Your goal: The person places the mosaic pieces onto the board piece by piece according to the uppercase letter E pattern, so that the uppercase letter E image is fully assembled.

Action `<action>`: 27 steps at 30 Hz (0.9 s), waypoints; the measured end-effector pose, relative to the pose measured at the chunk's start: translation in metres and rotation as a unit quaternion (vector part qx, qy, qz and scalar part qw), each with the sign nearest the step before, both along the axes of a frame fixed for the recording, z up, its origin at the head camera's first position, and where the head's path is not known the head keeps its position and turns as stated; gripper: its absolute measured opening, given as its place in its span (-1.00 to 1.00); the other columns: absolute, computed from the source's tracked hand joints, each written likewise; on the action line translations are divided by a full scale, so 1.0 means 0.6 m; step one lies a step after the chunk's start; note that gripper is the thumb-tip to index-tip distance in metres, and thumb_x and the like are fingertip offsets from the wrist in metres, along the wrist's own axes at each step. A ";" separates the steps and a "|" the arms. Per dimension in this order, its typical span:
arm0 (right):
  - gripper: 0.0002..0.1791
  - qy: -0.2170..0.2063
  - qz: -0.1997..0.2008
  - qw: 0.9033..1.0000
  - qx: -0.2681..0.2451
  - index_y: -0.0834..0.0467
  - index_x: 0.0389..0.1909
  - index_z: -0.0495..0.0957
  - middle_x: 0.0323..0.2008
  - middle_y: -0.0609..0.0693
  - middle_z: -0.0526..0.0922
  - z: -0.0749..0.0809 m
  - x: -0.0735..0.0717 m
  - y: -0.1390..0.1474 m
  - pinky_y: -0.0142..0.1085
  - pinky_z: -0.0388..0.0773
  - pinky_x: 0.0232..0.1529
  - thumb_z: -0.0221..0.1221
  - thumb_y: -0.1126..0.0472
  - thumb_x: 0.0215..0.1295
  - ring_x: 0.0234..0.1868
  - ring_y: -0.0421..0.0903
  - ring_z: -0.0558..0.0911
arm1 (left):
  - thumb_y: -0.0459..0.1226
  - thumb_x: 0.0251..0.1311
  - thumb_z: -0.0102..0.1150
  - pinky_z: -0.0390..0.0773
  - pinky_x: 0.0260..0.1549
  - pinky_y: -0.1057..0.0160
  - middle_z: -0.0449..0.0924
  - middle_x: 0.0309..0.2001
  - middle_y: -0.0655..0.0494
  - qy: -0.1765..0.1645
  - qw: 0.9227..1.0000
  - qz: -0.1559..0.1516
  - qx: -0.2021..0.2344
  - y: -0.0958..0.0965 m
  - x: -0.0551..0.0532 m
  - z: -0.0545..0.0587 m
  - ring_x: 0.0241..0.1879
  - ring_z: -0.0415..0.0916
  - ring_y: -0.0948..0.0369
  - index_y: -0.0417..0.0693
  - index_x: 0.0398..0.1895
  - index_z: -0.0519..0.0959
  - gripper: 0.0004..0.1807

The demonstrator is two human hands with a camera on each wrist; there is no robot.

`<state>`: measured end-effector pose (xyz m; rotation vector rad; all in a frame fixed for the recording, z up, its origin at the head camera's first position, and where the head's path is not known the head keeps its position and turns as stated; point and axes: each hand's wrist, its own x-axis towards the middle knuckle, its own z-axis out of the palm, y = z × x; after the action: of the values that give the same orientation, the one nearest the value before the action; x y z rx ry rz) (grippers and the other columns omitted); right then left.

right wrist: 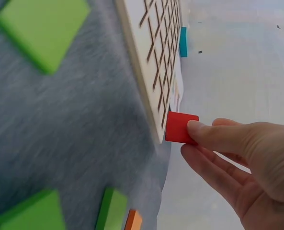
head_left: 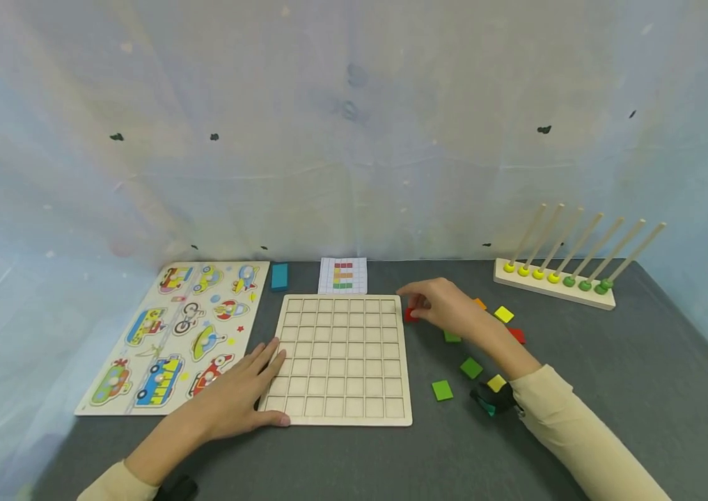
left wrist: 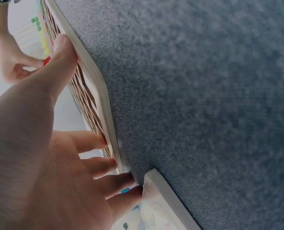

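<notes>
A wooden grid board (head_left: 346, 358) with rows of square recesses lies flat on the dark table. My left hand (head_left: 237, 390) rests on its left edge, thumb at the near-left corner and fingers spread along the side. Just off the board's far-right corner, my right hand (head_left: 444, 306) pinches a red square tile (right wrist: 180, 127) between thumb and fingers. Behind the board lies a pattern card (head_left: 342, 275) showing red, orange, yellow and green squares on a printed grid. No tiles sit in the board's recesses.
Loose tiles lie right of the board, among them a green tile (head_left: 443, 390), a yellow tile (head_left: 504, 314) and a red tile (head_left: 517, 335). A vehicle puzzle board (head_left: 172, 334) lies at left, a blue block (head_left: 280, 277) behind, a pegged bead stand (head_left: 554, 285) far right.
</notes>
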<state>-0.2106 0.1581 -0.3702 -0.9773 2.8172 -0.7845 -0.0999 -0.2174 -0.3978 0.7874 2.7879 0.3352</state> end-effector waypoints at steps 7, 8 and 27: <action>-0.49 0.002 0.020 1.000 -0.004 0.25 0.22 0.52 -0.25 0.01 0.68 -0.005 -0.014 -0.045 -0.30 0.62 -0.22 0.29 0.43 0.22 -0.23 -0.09 0.65 | 0.45 0.03 0.04 0.14 0.34 -0.22 -0.11 0.54 -0.20 0.004 1.000 0.002 -0.004 -0.002 0.000 -0.006 0.48 -0.09 -0.21 -0.20 0.52 0.10 0.19; -0.48 0.006 0.024 1.000 -0.006 0.25 0.23 0.50 -0.26 0.01 0.68 -0.007 -0.017 -0.051 -0.30 0.62 -0.21 0.29 0.43 0.22 -0.22 -0.09 0.65 | 0.45 0.03 0.03 0.15 0.33 -0.22 -0.11 0.54 -0.20 0.005 1.000 0.001 -0.003 -0.003 0.000 -0.006 0.48 -0.08 -0.22 -0.21 0.51 0.10 0.19; -0.73 -0.003 0.058 0.997 -0.044 0.29 -0.04 0.65 -0.24 0.02 0.69 -0.012 -0.050 -0.167 -0.39 0.58 -0.18 0.29 0.42 0.22 -0.21 -0.09 0.64 | 0.46 0.03 0.02 0.15 0.34 -0.22 -0.12 0.55 -0.16 0.001 1.000 0.008 -0.003 -0.001 -0.001 -0.005 0.49 -0.09 -0.20 -0.16 0.53 0.09 0.18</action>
<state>-0.2404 0.0578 -0.3774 -1.1371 2.7119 -0.9017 -0.1005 -0.2179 -0.4008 0.7657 2.7967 0.3284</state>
